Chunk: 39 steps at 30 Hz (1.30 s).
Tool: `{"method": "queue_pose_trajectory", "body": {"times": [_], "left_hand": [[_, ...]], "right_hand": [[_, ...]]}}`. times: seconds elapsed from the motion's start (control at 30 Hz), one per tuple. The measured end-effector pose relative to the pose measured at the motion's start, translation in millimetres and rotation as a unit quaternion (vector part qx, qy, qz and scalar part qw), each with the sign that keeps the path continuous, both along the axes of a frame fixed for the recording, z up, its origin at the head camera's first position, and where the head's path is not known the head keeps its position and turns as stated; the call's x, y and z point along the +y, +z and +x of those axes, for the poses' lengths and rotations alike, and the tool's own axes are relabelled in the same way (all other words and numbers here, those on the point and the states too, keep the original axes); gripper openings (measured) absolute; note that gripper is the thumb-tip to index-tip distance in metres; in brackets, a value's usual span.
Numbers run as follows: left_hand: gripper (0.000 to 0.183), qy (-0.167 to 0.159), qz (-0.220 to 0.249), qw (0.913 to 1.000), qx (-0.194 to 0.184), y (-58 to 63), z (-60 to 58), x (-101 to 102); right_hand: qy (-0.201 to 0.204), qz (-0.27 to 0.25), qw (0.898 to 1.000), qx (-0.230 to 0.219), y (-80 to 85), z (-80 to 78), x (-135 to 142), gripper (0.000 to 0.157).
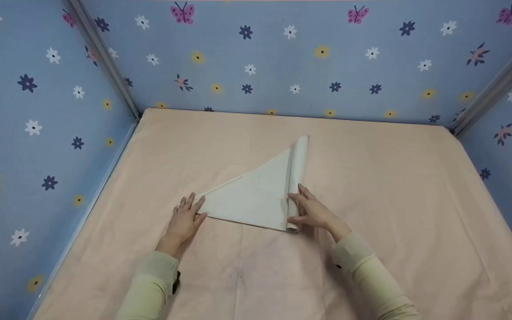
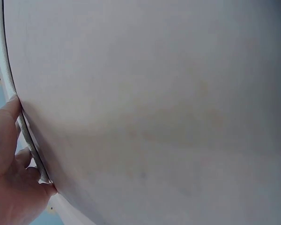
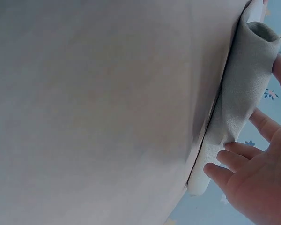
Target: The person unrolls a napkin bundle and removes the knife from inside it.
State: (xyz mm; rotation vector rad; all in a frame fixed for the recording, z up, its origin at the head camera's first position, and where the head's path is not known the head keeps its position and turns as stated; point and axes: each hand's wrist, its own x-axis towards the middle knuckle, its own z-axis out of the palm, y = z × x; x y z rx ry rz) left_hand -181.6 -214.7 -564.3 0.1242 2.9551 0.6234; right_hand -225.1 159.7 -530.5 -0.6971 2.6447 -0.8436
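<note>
A pale grey-white cloth [image 1: 251,191], folded into a triangle, lies flat with its right side wound into a narrow roll [image 1: 298,166]. My left hand [image 1: 187,220] rests at the pointed left corner, fingers spread and fingertips pressing on it. In the left wrist view, the left fingers [image 2: 11,107] touch the cloth's edge. My right hand [image 1: 316,211] holds the near part of the roll, thumb and index reaching over it. Seen from the right wrist, the roll's hollow end [image 3: 264,32] shows, and the other fingertips [image 3: 229,146] lie along its side.
A peach cloth [image 1: 394,178] with creases covers the table. Blue flowered panels [image 1: 278,58] stand along the back and both sides, with grey metal posts [image 1: 107,62] at the back corners.
</note>
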Motion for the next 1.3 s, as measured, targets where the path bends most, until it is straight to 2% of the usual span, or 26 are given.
{"method": "queue_pose_trajectory", "body": {"times": [0.27, 0.43, 0.83, 1.17, 1.3], "left_hand": [[0.055, -0.002, 0.006, 1.0000, 0.006, 1.0, 0.9, 1.0], [0.055, -0.003, 0.003, 0.9999, 0.009, -0.3, 0.7, 0.2], [0.055, -0.004, -0.001, 1.0000, 0.009, -0.2, 0.5, 0.6], [0.054, -0.006, -0.003, 0.9999, 0.015, -1.2, 0.0, 0.2], [0.055, -0.006, -0.005, 0.9999, 0.014, -1.5, -0.2, 0.3]], "right_hand": [[-0.016, -0.008, 0.999, -0.028, 0.2, 1.5, 8.8, 0.074], [-0.017, -0.012, 0.999, -0.028, 1.3, 3.1, 14.9, 0.074], [-0.008, -0.011, 1.000, -0.002, 3.8, 6.9, 23.0, 0.073], [0.010, -0.004, 0.998, 0.062, 11.7, 5.8, 6.4, 0.061], [0.011, 0.001, 0.997, 0.070, 10.8, 3.9, -2.4, 0.061]]}}
